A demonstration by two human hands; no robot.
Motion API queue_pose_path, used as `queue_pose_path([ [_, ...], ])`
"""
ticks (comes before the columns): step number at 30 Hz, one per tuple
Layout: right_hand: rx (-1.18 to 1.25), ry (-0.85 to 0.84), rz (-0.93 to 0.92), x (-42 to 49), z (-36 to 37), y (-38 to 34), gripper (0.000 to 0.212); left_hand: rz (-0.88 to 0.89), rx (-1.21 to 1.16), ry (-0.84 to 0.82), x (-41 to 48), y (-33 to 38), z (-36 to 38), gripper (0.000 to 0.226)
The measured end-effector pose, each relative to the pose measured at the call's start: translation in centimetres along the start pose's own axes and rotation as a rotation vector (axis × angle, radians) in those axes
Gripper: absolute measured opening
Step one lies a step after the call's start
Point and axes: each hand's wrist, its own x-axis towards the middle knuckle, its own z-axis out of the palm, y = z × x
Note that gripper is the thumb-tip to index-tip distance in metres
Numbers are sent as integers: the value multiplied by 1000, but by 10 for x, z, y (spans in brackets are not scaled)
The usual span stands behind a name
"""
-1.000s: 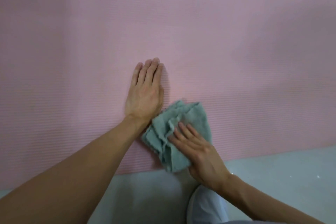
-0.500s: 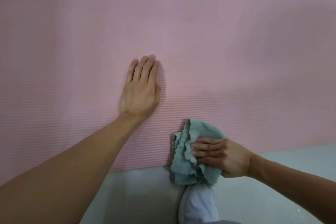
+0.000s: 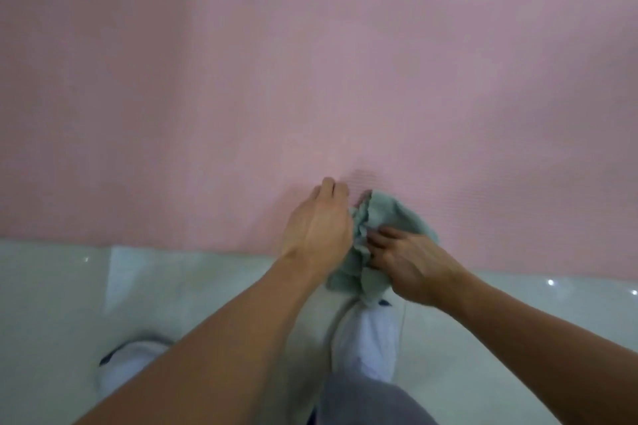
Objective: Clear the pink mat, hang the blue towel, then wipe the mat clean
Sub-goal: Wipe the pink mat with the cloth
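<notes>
The pink mat (image 3: pixel 310 62) fills the upper part of the head view, its near edge running across the middle. A crumpled grey-green cloth (image 3: pixel 390 214) lies over that edge, partly on the mat and partly on the floor. My left hand (image 3: pixel 317 224) is at the cloth's left side with bent fingers, and seems to pinch its folds. My right hand (image 3: pixel 411 262) grips the cloth from the right with curled fingers. No blue towel is in view.
Glossy pale floor tiles (image 3: pixel 172 286) lie below the mat's edge. My white shoes stand on them, one (image 3: pixel 369 338) just under the cloth, the other (image 3: pixel 127 366) at the lower left. A grey trouser leg (image 3: pixel 366 404) shows at the bottom.
My left hand has left its flat place on the mat and come to the cloth. The view has pulled back and down, so the mat's edge, floor and shoes show more.
</notes>
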Motion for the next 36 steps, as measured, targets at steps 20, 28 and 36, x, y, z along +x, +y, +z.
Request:
queue_pose_path([
  [20, 833, 376, 993, -258, -209, -44, 10, -26, 163, -236, -145, 129, -190, 29],
  [28, 1125, 460, 967, -261, -186, -18, 16, -115, 195, -200, -134, 163, -175, 29],
  [36, 1648, 419, 713, -291, -197, 46, 9, -261, 153, -147, -127, 225, -146, 28],
])
